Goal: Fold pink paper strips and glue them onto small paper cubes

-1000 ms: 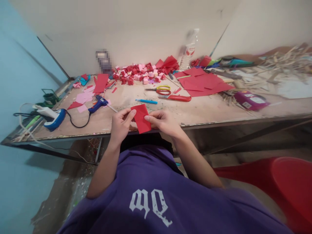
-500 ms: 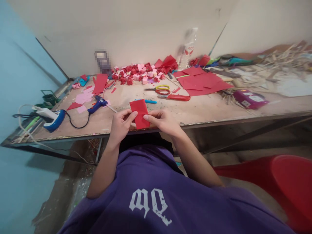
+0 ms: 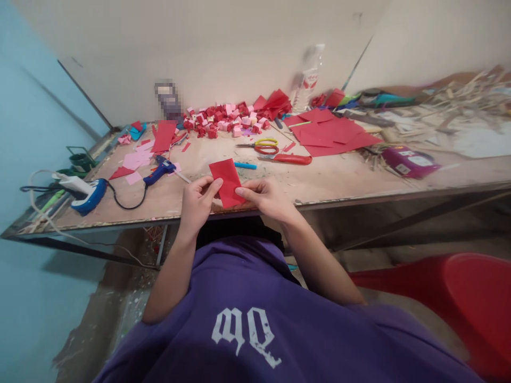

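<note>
A small red paper rectangle (image 3: 227, 181) is held up in front of me, just above the table's front edge. My left hand (image 3: 198, 200) pinches its left side between thumb and fingers. On the lower right side, my right hand (image 3: 266, 198) grips the same paper, thumb on top. Behind the paper lies a blue pen-like stick (image 3: 245, 166), partly covered by it. Scissors (image 3: 265, 144) with yellow and red handles and a red-handled knife (image 3: 293, 159) rest beyond my right hand. A blue glue gun (image 3: 160, 169) lies left of my left hand.
Folded red and pink paper pieces (image 3: 227, 119) are heaped at the back. Red sheets (image 3: 339, 134) and a plastic bottle (image 3: 309, 80) stand right of them. A blue power strip (image 3: 91, 197) sits left, a purple packet (image 3: 411, 161) right. A red chair (image 3: 475, 303) is beside me.
The red paper has tilted slightly, its top edge shifting up and to the left. Both hands keep their hold with little movement.
</note>
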The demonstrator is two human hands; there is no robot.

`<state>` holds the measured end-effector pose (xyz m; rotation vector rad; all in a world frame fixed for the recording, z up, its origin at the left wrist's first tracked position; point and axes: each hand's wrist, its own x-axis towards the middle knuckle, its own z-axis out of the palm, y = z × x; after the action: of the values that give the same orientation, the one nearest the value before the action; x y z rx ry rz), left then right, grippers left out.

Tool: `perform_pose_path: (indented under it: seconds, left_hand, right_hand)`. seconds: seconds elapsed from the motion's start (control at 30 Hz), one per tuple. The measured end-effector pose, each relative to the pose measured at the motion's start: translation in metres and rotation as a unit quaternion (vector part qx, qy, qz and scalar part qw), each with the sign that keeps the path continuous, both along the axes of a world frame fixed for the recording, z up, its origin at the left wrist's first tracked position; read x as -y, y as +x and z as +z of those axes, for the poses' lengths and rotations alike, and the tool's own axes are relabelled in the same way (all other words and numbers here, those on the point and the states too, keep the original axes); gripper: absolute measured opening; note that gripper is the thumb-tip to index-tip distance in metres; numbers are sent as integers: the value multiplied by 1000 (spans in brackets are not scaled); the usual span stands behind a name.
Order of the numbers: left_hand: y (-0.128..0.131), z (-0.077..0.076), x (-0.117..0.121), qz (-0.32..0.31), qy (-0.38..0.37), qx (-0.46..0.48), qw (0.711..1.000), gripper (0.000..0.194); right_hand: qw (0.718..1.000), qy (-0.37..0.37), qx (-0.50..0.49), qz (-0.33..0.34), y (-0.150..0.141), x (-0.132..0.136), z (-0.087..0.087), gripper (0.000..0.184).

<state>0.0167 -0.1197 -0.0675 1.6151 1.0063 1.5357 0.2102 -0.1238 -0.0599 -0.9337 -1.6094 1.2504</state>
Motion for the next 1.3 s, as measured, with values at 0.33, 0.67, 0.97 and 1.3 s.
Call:
perform_pose_path:
  seconds: [0.33, 0.67, 0.97, 1.3]
  left_hand:
    - [2, -1, -3, 25, 11, 20, 999, 32]
    - [0, 3, 2, -17, -9, -10, 1000, 32]
    - [-1, 2, 2, -22, -8, -32, 999, 33]
    - [-2, 2, 2, -20, -3, -39, 999, 34]
  right_hand:
    - [999, -45, -21, 20, -1, 2, 5, 39]
    - [999, -30, -38, -4, -2, 3, 7, 33]
    - [999, -38, -35, -5, -3, 2, 6, 34]
    - [998, -47, -39, 6, -2, 2, 5, 39]
